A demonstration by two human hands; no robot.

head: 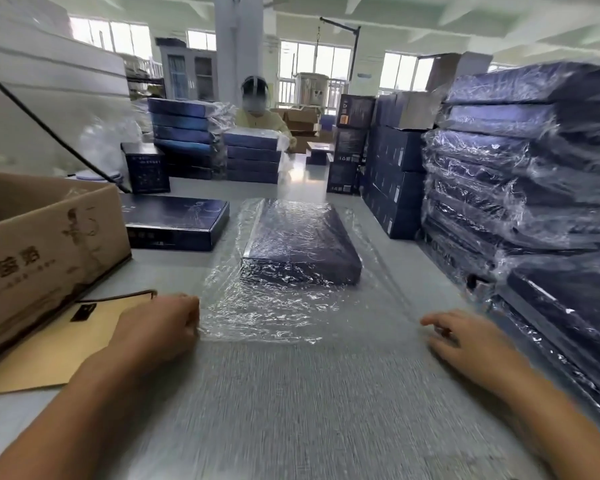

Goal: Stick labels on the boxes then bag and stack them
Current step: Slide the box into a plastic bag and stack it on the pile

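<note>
Head view: the dark blue box (302, 244) lies on the surface (291, 393) inside a clear plastic bag (267, 317). The left hand (160, 327) grips the bag's mouth; the right hand (461, 337) curls at its far corner, grip unclear. Thin film could tear or slip if tugged unevenly.

Two hands are recorded at the near edge: one left hand (160, 327) and one right hand (465, 337). At centre, one clear plastic bag (267, 313) is counted, containing one dark blue box (302, 244). One unbagged box (177, 216) is noted to its left. Near left, one cardboard carton (49, 237) and one brown paper envelope (49, 348) are logged. Four bagged boxes are counted in the far stack (252, 157), behind which one person (257, 121) is seen. The boxes in the right-hand stack (534, 168) could not be counted.
</note>
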